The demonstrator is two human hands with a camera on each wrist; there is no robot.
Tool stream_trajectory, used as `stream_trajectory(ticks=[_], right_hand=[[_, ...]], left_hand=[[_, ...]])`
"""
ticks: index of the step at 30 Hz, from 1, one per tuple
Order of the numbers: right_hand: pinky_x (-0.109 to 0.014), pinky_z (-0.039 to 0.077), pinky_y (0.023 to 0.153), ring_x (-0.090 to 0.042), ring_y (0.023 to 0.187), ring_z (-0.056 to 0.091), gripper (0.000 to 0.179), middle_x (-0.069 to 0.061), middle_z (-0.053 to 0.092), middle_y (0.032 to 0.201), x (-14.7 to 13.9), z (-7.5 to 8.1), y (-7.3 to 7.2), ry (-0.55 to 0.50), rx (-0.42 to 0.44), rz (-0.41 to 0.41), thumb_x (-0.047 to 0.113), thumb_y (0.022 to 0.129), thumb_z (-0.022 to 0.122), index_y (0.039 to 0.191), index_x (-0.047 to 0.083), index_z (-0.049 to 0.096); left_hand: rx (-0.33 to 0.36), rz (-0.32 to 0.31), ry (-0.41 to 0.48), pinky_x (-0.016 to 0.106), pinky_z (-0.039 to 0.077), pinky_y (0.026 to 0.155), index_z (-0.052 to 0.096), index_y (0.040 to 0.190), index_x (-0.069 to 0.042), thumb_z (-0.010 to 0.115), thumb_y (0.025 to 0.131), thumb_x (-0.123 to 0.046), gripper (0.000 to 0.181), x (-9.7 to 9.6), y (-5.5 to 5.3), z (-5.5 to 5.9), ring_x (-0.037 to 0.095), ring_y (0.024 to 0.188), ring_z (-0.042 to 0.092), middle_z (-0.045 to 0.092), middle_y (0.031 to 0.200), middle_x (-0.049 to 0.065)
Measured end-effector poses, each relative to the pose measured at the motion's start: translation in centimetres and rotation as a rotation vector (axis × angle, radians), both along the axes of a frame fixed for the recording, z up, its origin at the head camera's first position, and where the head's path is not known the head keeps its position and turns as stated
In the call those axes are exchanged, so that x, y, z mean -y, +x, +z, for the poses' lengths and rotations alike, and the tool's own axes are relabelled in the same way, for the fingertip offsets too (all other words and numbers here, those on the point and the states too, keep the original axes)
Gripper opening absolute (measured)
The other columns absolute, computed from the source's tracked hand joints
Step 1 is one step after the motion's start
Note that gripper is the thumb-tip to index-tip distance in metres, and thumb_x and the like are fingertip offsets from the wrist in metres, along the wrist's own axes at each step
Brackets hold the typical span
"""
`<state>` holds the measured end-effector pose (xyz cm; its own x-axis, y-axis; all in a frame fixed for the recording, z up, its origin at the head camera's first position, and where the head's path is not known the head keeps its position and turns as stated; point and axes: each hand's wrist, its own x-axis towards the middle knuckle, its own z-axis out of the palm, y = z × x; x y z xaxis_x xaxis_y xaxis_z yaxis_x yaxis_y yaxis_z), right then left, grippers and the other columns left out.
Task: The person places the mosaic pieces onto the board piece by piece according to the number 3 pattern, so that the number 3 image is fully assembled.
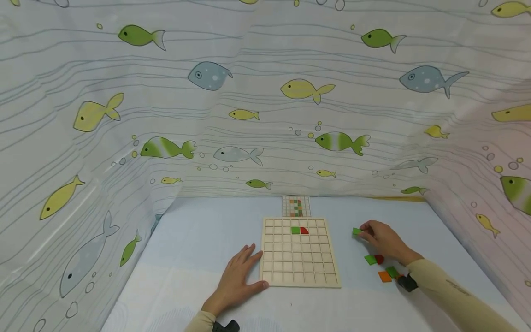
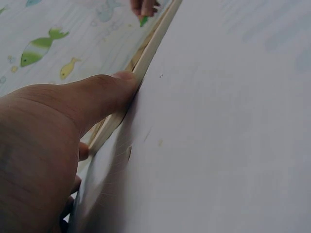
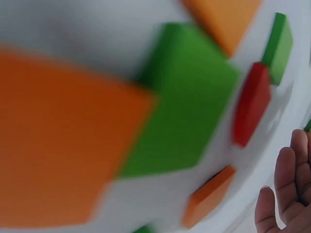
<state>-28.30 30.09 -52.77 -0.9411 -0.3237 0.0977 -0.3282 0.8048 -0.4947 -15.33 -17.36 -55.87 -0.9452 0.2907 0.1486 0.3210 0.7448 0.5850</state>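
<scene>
A pale wooden grid board (image 1: 298,258) lies on the table, with a green square tile (image 1: 295,230) and a red rounded tile (image 1: 304,230) side by side in its second row. My left hand (image 1: 238,276) rests at the board's left side, fingers extended and the thumb on the near left corner; in the left wrist view the thumb (image 2: 104,94) lies along the board's edge. Right of the board, my right hand (image 1: 386,239) pinches another green tile (image 1: 356,231) between thumb and fingers. Most of that tile is outside the right wrist view.
Below the right hand lie loose tiles: a green one (image 1: 370,260) against a red one (image 1: 379,259), then an orange one (image 1: 385,276) by another green one (image 1: 392,272). A small pattern card (image 1: 284,207) touches the board's far edge. A fish-print curtain (image 1: 265,133) encloses the table.
</scene>
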Motion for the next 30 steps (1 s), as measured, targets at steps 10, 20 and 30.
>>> stream_trajectory(ticks=[10, 20, 30], right_hand=[[-0.033, 0.057, 0.078, -0.015, 0.090, 0.066, 0.027, -0.004, 0.073, 0.100, 3.7, -0.4, -1.4, -0.042, -0.021, 0.049, 0.023, 0.103, 0.072, 0.115, -0.001, 0.070], [-0.039, 0.057, 0.080, -0.016, 0.090, 0.065, 0.025, -0.005, 0.072, 0.100, 7.1, 0.8, -2.5, -0.015, -0.052, 0.088, 0.021, 0.103, 0.071, 0.115, -0.001, 0.070], [-0.034, 0.055, 0.077, -0.015, 0.089, 0.062, 0.023, -0.005, 0.069, 0.100, 10.1, 0.9, -3.3, -0.038, -0.071, 0.127, 0.021, 0.101, 0.074, 0.113, 0.002, 0.070]], left_hand=[[-0.001, -0.009, 0.003, 0.070, 0.026, 0.126, 0.054, 0.156, -0.016, 0.075, 0.091, -0.060, 0.081, 0.1, 0.0, -0.2, 0.041, 0.160, 0.029, 0.040, 0.170, 0.015], [0.005, -0.016, 0.005, 0.070, 0.025, 0.126, 0.053, 0.157, -0.016, 0.075, 0.091, -0.058, 0.081, 0.1, -0.2, 0.0, 0.041, 0.161, 0.028, 0.038, 0.170, 0.015], [0.016, -0.007, -0.007, 0.068, 0.024, 0.128, 0.053, 0.157, -0.016, 0.075, 0.090, -0.058, 0.082, 0.2, 0.0, 0.1, 0.039, 0.162, 0.027, 0.038, 0.171, 0.013]])
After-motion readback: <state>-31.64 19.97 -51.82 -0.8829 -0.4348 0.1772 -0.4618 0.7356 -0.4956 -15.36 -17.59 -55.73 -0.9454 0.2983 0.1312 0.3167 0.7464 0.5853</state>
